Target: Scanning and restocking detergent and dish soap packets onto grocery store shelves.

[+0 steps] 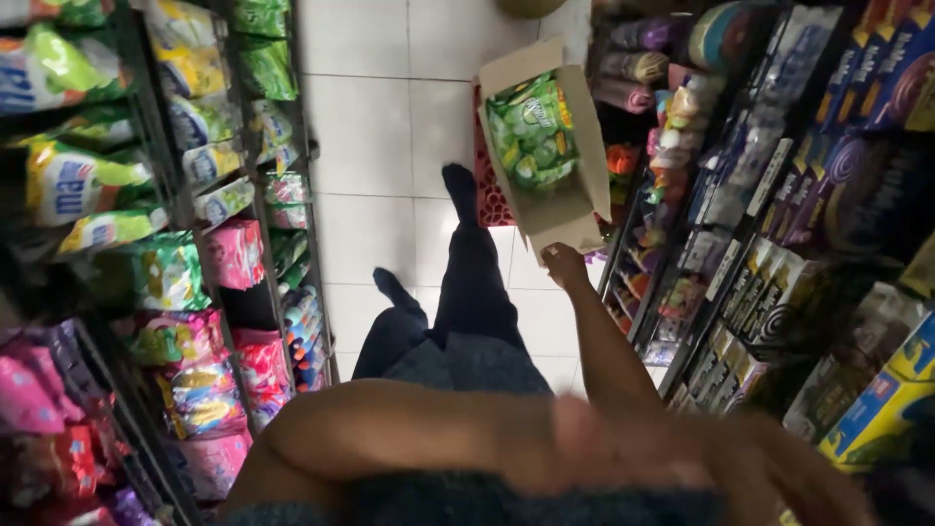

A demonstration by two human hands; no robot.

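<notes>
My right hand (565, 263) grips the near bottom edge of an open cardboard box (589, 146). The box is tilted toward me and holds green snack bags (531, 131). It sits over a red crate (487, 190) on the white tiled floor. My left arm crosses the bottom of the view, heavily blurred. My left hand (804, 472) reaches toward the lower right shelf, and its fingers are too smeared to read. My legs (467, 292) in dark trousers stand in the aisle below.
Shelves of coloured snack packets (185, 282) line the left side. On the right, a rack (740, 282) carries small boxes, bottles and blue and yellow cartons. A narrow strip of white tiled floor (370, 136) runs between them.
</notes>
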